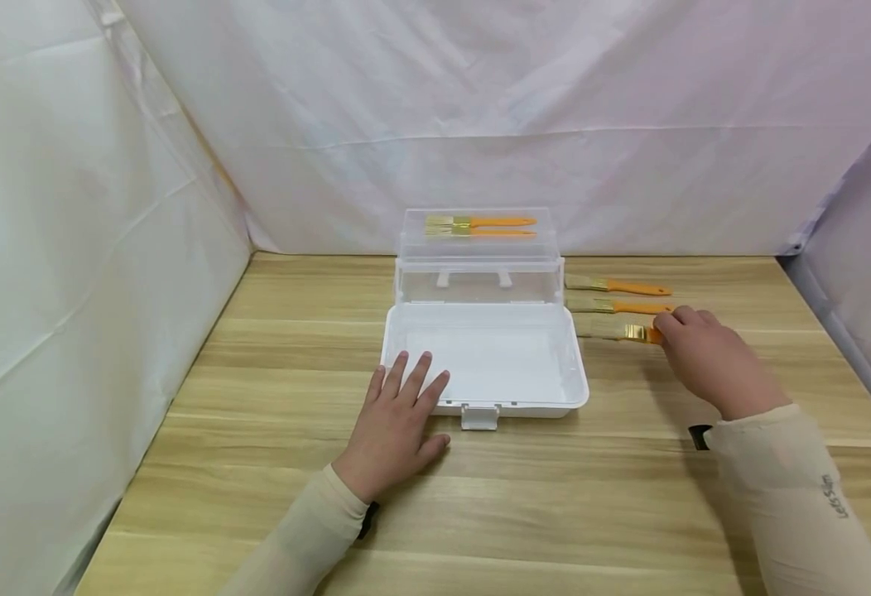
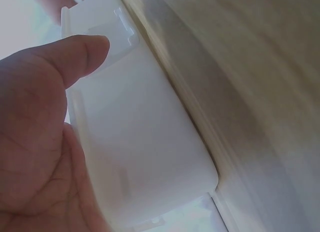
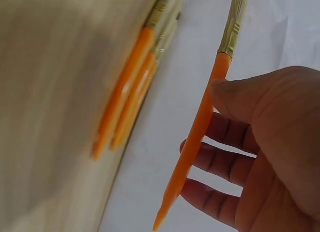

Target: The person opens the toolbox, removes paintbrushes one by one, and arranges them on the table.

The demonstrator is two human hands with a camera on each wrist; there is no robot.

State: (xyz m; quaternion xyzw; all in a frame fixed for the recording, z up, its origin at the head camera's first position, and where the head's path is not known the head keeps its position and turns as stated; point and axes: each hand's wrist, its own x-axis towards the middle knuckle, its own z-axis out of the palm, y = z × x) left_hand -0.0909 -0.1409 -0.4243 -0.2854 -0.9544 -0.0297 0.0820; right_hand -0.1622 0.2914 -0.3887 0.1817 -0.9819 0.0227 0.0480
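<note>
Well, my right hand [image 1: 719, 360] pinches one brush [image 3: 202, 114], best held level, while my spread left hand [image 1: 394, 426] should steady the box's [image 1: 506, 356] near-left corner.

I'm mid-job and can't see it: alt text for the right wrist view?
The right hand holds a paintbrush by its orange handle, against a white cloth background. To its left, more orange-handled brushes lie side by side on a wooden tabletop.

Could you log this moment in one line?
Right hand: holds paintbrush, raised off table | Left hand: at white box's near-left corner | Lid: open | Other brushes: on table, right of box
</note>
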